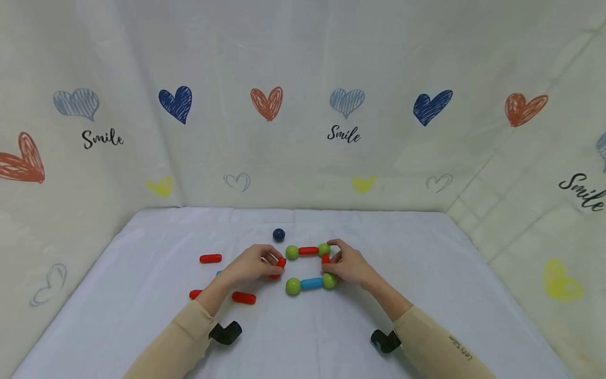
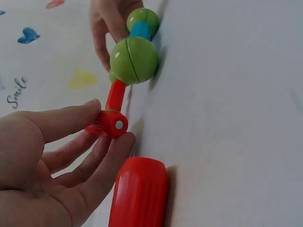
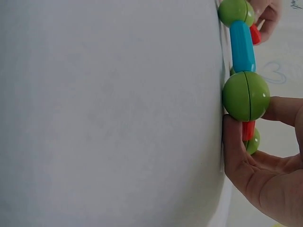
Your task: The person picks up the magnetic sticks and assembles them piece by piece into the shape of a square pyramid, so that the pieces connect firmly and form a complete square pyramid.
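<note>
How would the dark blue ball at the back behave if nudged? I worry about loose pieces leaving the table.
The dark blue ball would probably roll freely: it is round, lies alone, and nothing touches it. The white cloth looks flat, with no rim to stop it. It is likely light and rigid, like the green balls.

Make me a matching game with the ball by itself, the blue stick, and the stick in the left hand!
Things:
1. dark blue ball
2. blue stick
3. red stick pinched by the left hand

Places:
A. between two green balls
B. held in fingertips
C. alone on the cloth, behind the frame

Pairs: 1-C, 2-A, 3-B
</note>
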Motion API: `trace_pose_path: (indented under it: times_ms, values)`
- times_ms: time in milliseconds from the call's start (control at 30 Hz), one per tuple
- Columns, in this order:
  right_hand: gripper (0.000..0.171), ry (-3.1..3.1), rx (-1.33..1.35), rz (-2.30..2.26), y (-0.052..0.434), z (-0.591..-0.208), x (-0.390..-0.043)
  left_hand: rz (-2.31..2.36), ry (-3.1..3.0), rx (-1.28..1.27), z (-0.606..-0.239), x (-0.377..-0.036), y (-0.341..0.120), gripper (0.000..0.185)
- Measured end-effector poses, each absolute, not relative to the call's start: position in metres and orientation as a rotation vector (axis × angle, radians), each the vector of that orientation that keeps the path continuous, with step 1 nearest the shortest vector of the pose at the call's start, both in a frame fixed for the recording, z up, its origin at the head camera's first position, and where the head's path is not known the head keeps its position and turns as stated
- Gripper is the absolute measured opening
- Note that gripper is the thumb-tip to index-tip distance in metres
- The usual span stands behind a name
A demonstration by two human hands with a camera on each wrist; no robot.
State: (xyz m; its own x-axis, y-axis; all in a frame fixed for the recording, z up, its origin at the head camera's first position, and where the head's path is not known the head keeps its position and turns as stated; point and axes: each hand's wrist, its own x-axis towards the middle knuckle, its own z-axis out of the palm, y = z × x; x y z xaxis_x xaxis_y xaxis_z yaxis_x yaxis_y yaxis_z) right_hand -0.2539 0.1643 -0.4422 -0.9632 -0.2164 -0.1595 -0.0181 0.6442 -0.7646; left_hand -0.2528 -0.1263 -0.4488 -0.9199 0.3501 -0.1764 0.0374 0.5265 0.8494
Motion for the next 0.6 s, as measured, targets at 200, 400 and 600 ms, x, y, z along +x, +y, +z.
trace_pose_path:
  times_ms: [200, 400, 600]
  values:
    - [0.063, 2.62, -0.179, -1.237, 0.166, -0.442, -0.254, 1.439, 2.386, 0.27, -0.446, -0.252, -0.116, 0.033]
    - [0.063, 2.618, -0.184, -1.239, 0.167, -0.444, -0.255, 1.57, 2.241, 0.197, -0.45, -0.252, -0.107, 0.039]
    - [0.063, 2.621, -0.174, -1.222, 0.165, -0.444, -0.257, 1.641, 2.157, 0.159, -0.455, -0.251, -0.101, 0.042]
